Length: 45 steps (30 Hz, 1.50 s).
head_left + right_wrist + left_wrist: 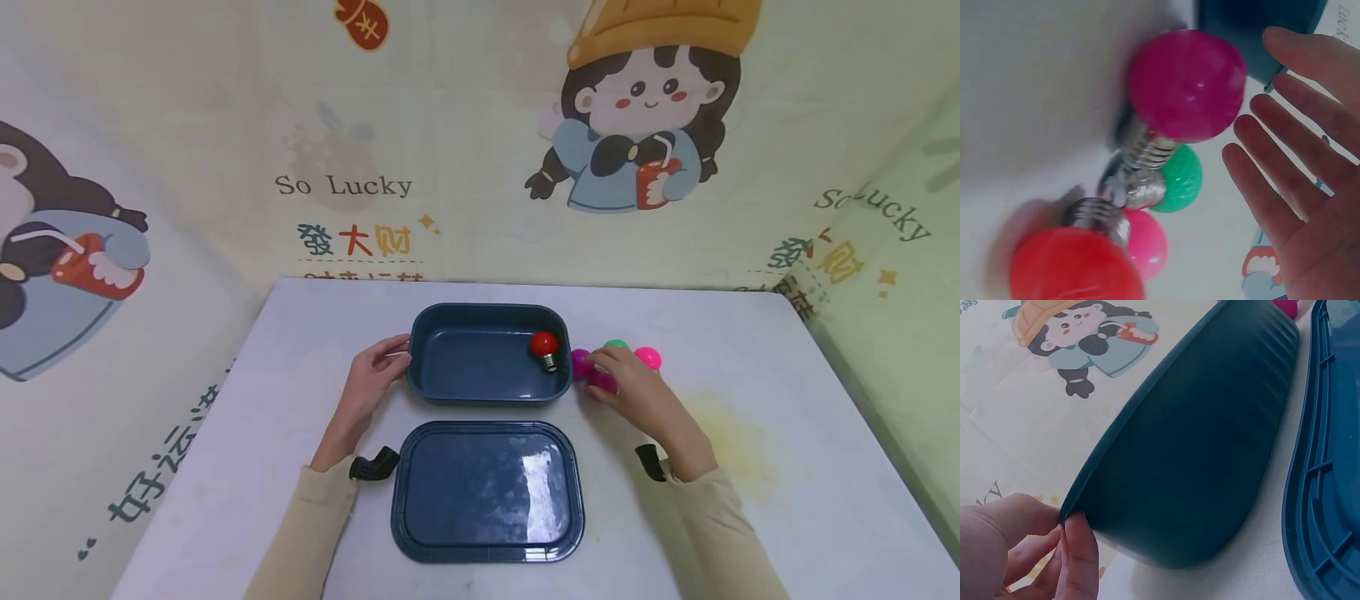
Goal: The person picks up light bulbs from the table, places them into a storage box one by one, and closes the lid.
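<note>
My left hand (pixel 372 372) pinches the rim of a dark blue rectangular container (pixel 1191 437) at its left end, thumb and fingertips meeting at the lip. Inside the container, toward the right, lies a red light bulb (pixel 544 344) with a metal screw base. Just right of the container, my right hand (pixel 637 390) hovers over several coloured bulbs, its fingers fairly straight and spread in the right wrist view. Beside those fingers are a magenta bulb (pixel 1188 85), a green bulb (pixel 1180 179), a pink bulb (pixel 1147 244) and a red-looking bulb (pixel 1075 265). The hand partly hides them in the head view.
A dark blue lid (pixel 487 492) lies flat on the white table (pixel 300 333), in front of the container. Behind the table and at both sides hangs a cream cloth (pixel 465 150) printed with cartoon figures and lettering.
</note>
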Each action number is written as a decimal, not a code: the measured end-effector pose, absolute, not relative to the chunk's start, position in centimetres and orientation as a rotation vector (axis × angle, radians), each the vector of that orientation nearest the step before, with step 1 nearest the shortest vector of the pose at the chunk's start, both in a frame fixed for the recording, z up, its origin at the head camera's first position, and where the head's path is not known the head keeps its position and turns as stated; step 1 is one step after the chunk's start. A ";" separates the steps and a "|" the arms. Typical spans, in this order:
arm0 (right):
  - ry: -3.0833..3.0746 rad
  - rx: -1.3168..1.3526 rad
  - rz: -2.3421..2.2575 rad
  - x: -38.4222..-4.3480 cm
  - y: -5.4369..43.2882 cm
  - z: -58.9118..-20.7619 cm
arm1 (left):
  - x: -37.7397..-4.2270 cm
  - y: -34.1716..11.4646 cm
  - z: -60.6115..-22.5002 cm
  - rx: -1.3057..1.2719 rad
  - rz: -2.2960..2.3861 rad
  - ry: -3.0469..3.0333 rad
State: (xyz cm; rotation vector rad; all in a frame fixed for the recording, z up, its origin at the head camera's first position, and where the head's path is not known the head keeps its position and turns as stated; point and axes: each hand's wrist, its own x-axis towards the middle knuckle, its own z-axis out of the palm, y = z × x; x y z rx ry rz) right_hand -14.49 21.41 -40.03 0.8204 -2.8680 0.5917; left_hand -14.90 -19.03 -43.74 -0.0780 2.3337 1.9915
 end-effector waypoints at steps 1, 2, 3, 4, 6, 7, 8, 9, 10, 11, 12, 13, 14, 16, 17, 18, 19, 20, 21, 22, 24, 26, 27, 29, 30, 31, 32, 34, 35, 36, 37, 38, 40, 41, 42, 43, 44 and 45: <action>-2.872 0.819 0.594 -14.4 21.5 -40.1 | -14.9 -19.0 -43.8 -0.080 1.993 2.330; -2.880 0.814 0.596 -14.4 21.6 -40.3 | -14.9 -19.0 -43.7 -0.083 1.992 2.328; -2.894 0.803 0.597 -14.3 21.7 -40.4 | -14.9 -18.9 -43.7 -0.086 1.991 2.325; -2.905 0.794 0.599 -14.3 21.8 -40.5 | -14.9 -18.9 -43.7 -0.088 1.990 2.323; -2.943 0.767 0.594 -14.2 21.9 -40.6 | -14.9 -18.9 -43.7 -0.096 1.993 2.315; -2.959 0.755 0.591 -14.2 21.9 -40.6 | -14.9 -18.9 -43.7 -0.099 1.996 2.310; -2.975 0.745 0.586 -14.1 22.0 -40.7 | -14.8 -18.9 -43.7 -0.101 1.996 2.308; -2.984 0.742 0.586 -14.1 22.0 -40.7 | -14.8 -18.9 -43.7 -0.102 1.995 2.308; -2.988 0.742 0.582 -14.1 22.1 -40.7 | -14.8 -18.9 -43.7 -0.101 1.996 2.308; -2.995 0.737 0.578 -14.0 22.1 -40.8 | -14.8 -18.9 -43.7 -0.099 1.997 2.307; -2.995 0.738 0.575 -14.0 22.1 -40.8 | -14.8 -18.9 -43.7 -0.095 2.000 2.307; -2.992 0.743 0.573 -14.0 22.2 -40.9 | -14.8 -18.9 -43.7 -0.092 2.002 2.306; -2.991 0.747 0.573 -14.0 22.3 -41.0 | -14.8 -18.9 -43.7 -0.090 2.003 2.306; -2.993 0.748 0.565 -14.1 22.3 -41.1 | -14.8 -19.0 -43.6 -0.089 2.006 2.306; -2.996 0.748 0.564 -14.2 22.3 -41.1 | -14.8 -19.0 -43.6 -0.089 2.004 2.307; -2.998 0.750 0.562 -14.2 22.3 -41.2 | -14.8 -19.0 -43.5 -0.088 2.002 2.308; -2.999 0.752 0.561 -14.2 22.3 -41.2 | -14.8 -19.0 -43.5 -0.087 1.998 2.311; -2.997 0.756 0.562 -14.3 22.3 -41.2 | -14.9 -19.0 -43.5 -0.087 1.996 2.312; -2.996 0.755 0.559 -14.3 22.2 -41.2 | -14.9 -19.1 -43.5 -0.085 1.994 2.313; -2.991 0.759 0.560 -14.3 22.2 -41.2 | -14.9 -19.1 -43.5 -0.085 1.992 2.313; -2.982 0.764 0.557 -14.3 22.1 -41.1 | -14.9 -19.1 -43.6 -0.082 1.991 2.311; -2.978 0.768 0.561 -14.3 22.0 -41.1 | -14.9 -19.1 -43.7 -0.085 2.000 2.307; -2.982 0.764 0.559 -14.3 22.0 -41.1 | -14.9 -19.1 -43.7 -0.087 2.003 2.305; -2.980 0.770 0.559 -14.3 22.0 -41.0 | -14.9 -19.0 -43.7 -0.087 2.008 2.302; -2.977 0.772 0.559 -14.3 22.0 -41.0 | -15.0 -19.0 -43.7 -0.089 2.012 2.301; -2.969 0.779 0.554 -14.3 22.0 -41.1 | -14.9 -18.9 -43.8 -0.092 2.016 2.298; -2.959 0.788 0.547 -14.3 22.1 -41.1 | -14.9 -18.9 -43.8 -0.095 2.019 2.296; -2.932 0.809 0.529 -14.3 22.1 -41.2 | -14.9 -18.8 -43.8 -0.095 2.011 2.300; -2.923 0.815 0.520 -14.4 22.2 -41.2 | -14.9 -18.8 -43.8 -0.095 2.010 2.300; -2.914 0.824 0.512 -14.4 22.2 -41.3 | -14.9 -18.8 -43.8 -0.099 2.009 2.299; -2.908 0.830 0.505 -14.4 22.2 -41.3 | -14.9 -18.8 -43.8 -0.100 2.005 2.301; -2.907 0.834 0.504 -14.5 22.2 -41.3 | -14.8 -18.8 -43.7 -0.101 2.001 2.304; -2.908 0.836 0.501 -14.5 22.2 -41.2 | -14.8 -18.8 -43.6 -0.096 2.002 2.303; -2.909 0.836 0.500 -14.6 22.2 -41.2 | -14.7 -18.9 -43.6 -0.092 2.004 2.303; -2.912 0.833 0.496 -14.6 22.1 -41.2 | -14.7 -18.9 -43.5 -0.088 2.005 2.302; -2.913 0.831 0.494 -14.6 22.1 -41.1 | -14.7 -19.0 -43.6 -0.083 2.005 2.305; -2.914 0.830 0.488 -14.6 22.1 -41.0 | -14.7 -19.0 -43.6 -0.078 2.007 2.305; -2.914 0.827 0.492 -14.5 22.1 -40.9 | -14.7 -19.1 -43.6 -0.075 2.009 2.304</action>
